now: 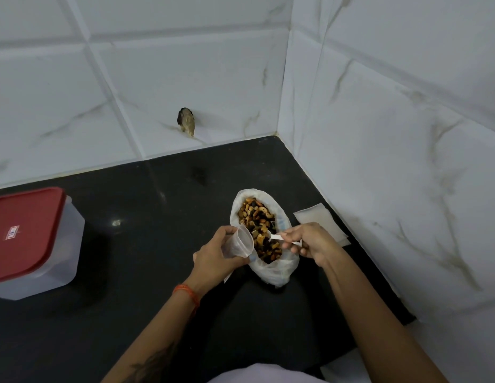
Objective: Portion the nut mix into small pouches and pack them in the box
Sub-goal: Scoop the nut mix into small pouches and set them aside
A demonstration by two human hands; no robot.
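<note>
On the black counter [158, 272] the bag of nut mix [258, 228] lies open, long axis running away from the person. The right hand [307, 243] pinches a white spoon [279, 238] pointing left into it; the left hand [216, 255] grips an apparently empty pouch [241, 243], mouth just beside the spoon.

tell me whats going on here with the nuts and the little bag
A person is portioning nut mix at a black counter. The left hand holds a small clear pouch open beside the big white bag of nut mix. The right hand holds a white spoon, its bowl down in the mix. The pouch looks empty. More flat pouches lie to the right, and the red-lidded box sits closed at the left.
</note>
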